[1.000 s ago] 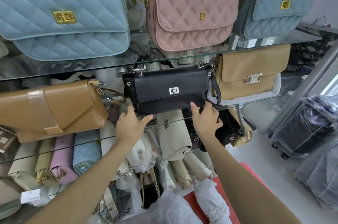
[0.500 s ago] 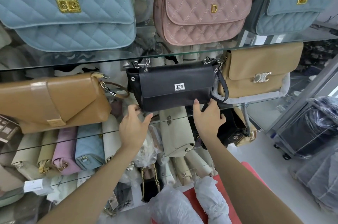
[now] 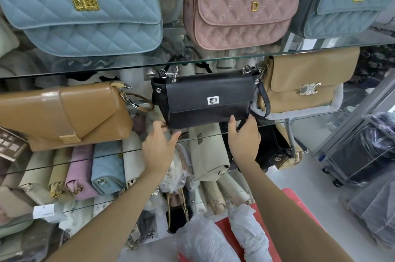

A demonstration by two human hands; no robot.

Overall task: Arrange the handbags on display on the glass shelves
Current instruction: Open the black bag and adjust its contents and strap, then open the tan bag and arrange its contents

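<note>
On mid shelf (image 3: 299, 119), both hands' fingers clamp blk bag (image 3: 205, 99) btwn tan bags.

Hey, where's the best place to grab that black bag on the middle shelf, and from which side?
Probably by its two bottom corners, coming from the front and below. The black bag stands upright, front out, between the brown bag and the tan bag, so its sides are crowded. Its lower edge is free, where the left hand and right hand already sit.
</note>
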